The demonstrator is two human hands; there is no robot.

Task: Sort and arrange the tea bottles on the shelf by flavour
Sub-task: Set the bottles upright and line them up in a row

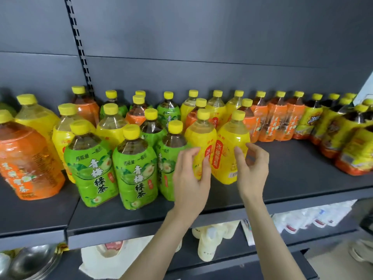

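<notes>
Ok so both your hands are up at the front of the shelf [302, 178] and neither one is holding anything. Your left hand [189, 178] is loose and spread, with its fingers over the front of the first yellow bottle [199, 138]. I can't tell if they actually touch it. Your right hand [252, 170] is relaxed too, fingers softly curled, thumb just beside the second yellow bottle [230, 146]. That one stands upright between your hands, shoulder to shoulder with the first. Both have a red vertical panel starting 冰糖. The lower characters are smeared, and your left fingers cover most of the panel on the first one.

Just left of your left hand are three green ones. The front green bottle [91, 168] and the middle green bottle [137, 172] read 青梅绿茶 in big white characters, with 两瓶量 一瓶价 in small print above. The third green bottle [167, 156] is half hidden behind your left hand, so its label is mostly gone. Further left is the big orange bottle [26, 158]. Its white lettering ends in 茶, the rest is too blurry, and it runs off the frame edge.

Beyond your right hand, at the back, is a row of orange bottles [276, 122] with unreadable writing. Far right of that are dark tea bottles [355, 150] in yellow labels, with a tilted logo I can't make out.

Below your wrists, the lower level has pale bottles [207, 245] and white pouches [314, 217], print too small to read.
</notes>
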